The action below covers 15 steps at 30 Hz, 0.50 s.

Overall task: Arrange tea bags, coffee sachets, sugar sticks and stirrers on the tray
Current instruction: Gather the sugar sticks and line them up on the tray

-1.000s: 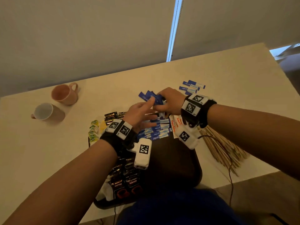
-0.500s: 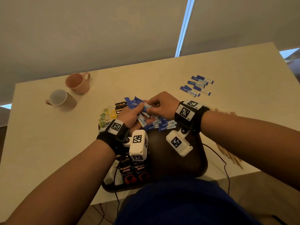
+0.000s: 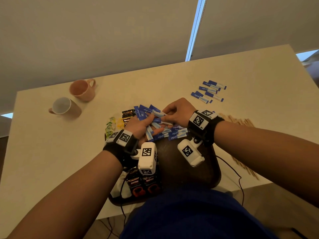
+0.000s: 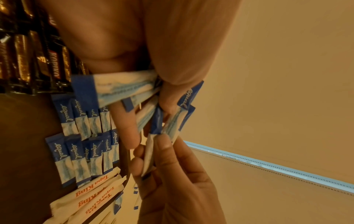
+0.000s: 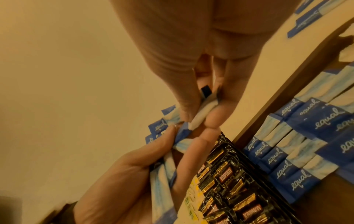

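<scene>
My left hand (image 3: 143, 125) grips a fanned bunch of blue sugar sticks (image 3: 146, 112) above the far edge of the dark tray (image 3: 183, 171). My right hand (image 3: 176, 112) pinches one stick (image 4: 151, 151) of that bunch between thumb and fingers (image 5: 199, 115). Rows of sugar sticks (image 3: 174, 133) lie on the tray under the hands, with white orange-lettered sachets (image 4: 91, 195) beside them. Dark coffee sachets (image 3: 141, 183) fill the tray's left side. Green and yellow tea bags (image 3: 110, 126) show at its far left corner. Wooden stirrers (image 3: 241, 121) lie on the table to the right.
Several loose sugar sticks (image 3: 208, 91) lie on the pale table (image 3: 51, 152) at the far right. Two mugs stand at the far left, one pink (image 3: 82, 89) and one brown with a white inside (image 3: 63, 107). Cables hang off the table's near edge.
The bunch of sticks has passed from my right hand into my left. My right hand now pinches a single stick from it, and both hands have come lower over the tray.
</scene>
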{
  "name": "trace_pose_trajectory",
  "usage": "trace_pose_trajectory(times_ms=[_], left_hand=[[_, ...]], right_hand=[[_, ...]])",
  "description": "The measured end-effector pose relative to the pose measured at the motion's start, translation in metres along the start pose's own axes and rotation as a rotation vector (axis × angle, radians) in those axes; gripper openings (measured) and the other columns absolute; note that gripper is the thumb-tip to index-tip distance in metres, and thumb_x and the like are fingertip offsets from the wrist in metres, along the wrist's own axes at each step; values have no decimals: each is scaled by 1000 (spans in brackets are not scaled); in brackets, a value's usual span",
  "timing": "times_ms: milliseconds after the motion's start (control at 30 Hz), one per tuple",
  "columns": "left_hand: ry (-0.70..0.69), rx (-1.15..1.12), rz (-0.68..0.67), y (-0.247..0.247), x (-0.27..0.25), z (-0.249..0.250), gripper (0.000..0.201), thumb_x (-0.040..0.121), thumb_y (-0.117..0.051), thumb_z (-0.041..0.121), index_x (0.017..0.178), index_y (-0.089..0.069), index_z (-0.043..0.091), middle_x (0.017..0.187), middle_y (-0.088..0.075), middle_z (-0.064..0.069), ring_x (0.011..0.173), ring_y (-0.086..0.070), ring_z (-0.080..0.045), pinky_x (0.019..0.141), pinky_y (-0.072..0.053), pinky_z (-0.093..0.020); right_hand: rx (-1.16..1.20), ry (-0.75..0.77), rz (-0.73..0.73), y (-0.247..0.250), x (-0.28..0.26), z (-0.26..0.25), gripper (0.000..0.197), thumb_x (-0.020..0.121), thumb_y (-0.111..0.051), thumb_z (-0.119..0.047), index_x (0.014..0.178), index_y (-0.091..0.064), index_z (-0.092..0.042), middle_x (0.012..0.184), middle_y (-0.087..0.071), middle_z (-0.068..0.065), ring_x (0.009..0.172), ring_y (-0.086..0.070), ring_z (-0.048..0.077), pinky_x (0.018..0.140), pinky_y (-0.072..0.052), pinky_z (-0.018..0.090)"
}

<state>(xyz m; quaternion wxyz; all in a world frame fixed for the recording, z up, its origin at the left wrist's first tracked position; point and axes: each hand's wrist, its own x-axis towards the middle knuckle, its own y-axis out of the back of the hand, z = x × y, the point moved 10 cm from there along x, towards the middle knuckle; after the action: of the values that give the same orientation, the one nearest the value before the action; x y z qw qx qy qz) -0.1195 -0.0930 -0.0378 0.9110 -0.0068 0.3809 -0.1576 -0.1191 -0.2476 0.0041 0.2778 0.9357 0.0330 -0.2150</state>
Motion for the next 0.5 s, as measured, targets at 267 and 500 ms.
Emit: trace_pose_trajectory(times_ms=[267, 500], left_hand=[[-5, -44, -3, -5, -6, -1, 21, 99, -56, 21, 108, -65, 4, 104, -71, -23, 86, -74, -31, 63, -61, -30], [-10, -81, 86, 24, -11, 2, 15, 100, -53, 12, 96, -64, 2, 96, -71, -24, 76, -75, -29, 64, -63, -35]], right_hand=[[71, -37, -19, -3, -3, 8, 16, 82, -77, -18, 97, -76, -17, 77, -73, 0, 67, -70, 14, 66, -59, 28], [37, -139, 21, 12, -1, 48, 11, 83, -76, -19, 93, -75, -14, 76, -73, 3, 70, -70, 22, 64, -60, 29]])
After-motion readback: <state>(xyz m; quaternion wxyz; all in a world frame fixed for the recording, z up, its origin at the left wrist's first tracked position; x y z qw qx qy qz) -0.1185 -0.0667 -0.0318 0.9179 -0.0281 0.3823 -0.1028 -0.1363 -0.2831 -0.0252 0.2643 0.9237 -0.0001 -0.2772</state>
